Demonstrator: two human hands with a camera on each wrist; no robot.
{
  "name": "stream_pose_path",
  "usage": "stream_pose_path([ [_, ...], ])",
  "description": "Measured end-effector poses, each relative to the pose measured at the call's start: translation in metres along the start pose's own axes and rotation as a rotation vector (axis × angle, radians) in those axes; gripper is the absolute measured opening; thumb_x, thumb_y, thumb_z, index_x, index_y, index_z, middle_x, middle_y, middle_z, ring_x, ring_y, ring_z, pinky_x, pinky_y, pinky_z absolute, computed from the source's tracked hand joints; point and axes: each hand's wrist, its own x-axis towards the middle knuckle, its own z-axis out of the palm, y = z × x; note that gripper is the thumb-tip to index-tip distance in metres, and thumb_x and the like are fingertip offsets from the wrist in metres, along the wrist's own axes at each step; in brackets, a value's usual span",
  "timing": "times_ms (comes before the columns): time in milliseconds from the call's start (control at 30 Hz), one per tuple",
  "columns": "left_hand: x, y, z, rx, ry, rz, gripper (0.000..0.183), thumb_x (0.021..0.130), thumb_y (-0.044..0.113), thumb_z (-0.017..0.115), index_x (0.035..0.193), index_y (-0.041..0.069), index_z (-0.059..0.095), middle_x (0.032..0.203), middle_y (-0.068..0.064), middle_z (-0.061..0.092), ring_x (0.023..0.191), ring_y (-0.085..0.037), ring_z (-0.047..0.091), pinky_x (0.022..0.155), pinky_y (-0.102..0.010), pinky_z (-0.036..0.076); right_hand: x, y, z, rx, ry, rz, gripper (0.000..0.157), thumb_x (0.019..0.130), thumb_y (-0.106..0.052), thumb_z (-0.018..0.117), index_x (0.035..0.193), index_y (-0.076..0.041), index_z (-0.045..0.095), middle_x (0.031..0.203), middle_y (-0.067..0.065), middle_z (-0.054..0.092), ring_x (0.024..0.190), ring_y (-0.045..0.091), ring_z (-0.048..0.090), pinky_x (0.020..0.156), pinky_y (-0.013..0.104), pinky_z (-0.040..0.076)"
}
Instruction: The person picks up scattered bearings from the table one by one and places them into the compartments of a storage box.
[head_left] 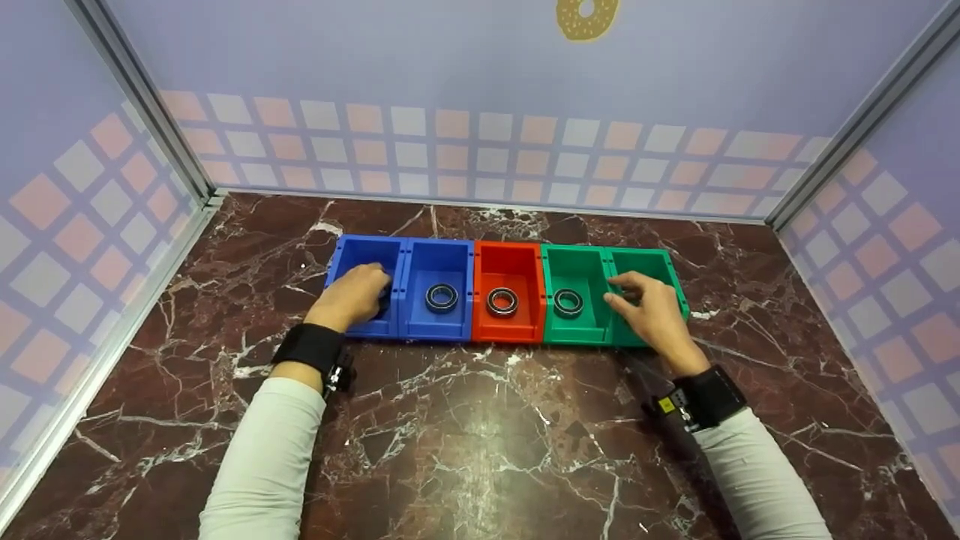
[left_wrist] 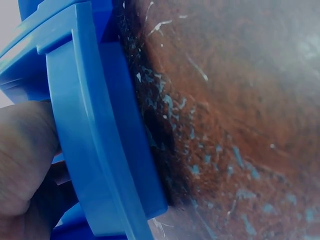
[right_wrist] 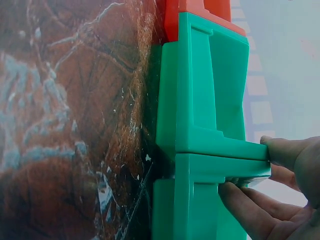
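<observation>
My left hand [head_left: 351, 296] reaches down into the leftmost blue bin [head_left: 367, 330], fingers curled at a dark ring, apparently a ball bearing [head_left: 385, 298], mostly hidden under them. In the left wrist view the blue front wall [left_wrist: 95, 130] covers the fingertips. At the other end of the row, my right hand [head_left: 651, 304] has its thumb and a finger at the divider [right_wrist: 225, 155] between the left green bin [head_left: 585, 330] and the right green bin [head_left: 637, 262]. The right wrist view shows digits on both sides of that divider, gripping it.
One bearing each lies in the second blue bin [head_left: 441, 298], the red bin [head_left: 502, 301] and the left green bin. The bins stand joined in a row on a dark red marbled table [head_left: 480, 435]. Patterned panels [head_left: 480, 97] enclose the back and sides.
</observation>
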Motion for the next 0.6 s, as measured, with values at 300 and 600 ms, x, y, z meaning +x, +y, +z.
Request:
stream_pose_path([
  [300, -0.002, 0.001, 0.000, 0.012, -0.025, -0.018, 0.022, 0.079, -0.010, 0.060, 0.097, -0.002, 0.069, 0.101, -0.023, 0.066, 0.098, -0.041, 0.065, 0.091, -0.053, 0.053, 0.001, -0.002, -0.001, -0.001, 0.000, -0.002, 0.031, 0.092, -0.016, 0.070, 0.121, -0.005, 0.069, 0.117, 0.021, 0.070, 0.102, 0.036, 0.069, 0.088, 0.048, 0.057],
  [600, -0.008, 0.005, -0.010, 0.008, 0.031, 0.054, 0.023, 0.079, -0.005, 0.065, 0.102, -0.001, 0.069, 0.101, -0.022, 0.067, 0.100, -0.041, 0.064, 0.094, -0.053, 0.052, 0.003, -0.004, -0.004, -0.013, -0.027, 0.024, 0.033, 0.092, -0.018, 0.070, 0.123, -0.006, 0.068, 0.119, 0.023, 0.069, 0.105, 0.037, 0.068, 0.089, 0.049, 0.057],
])
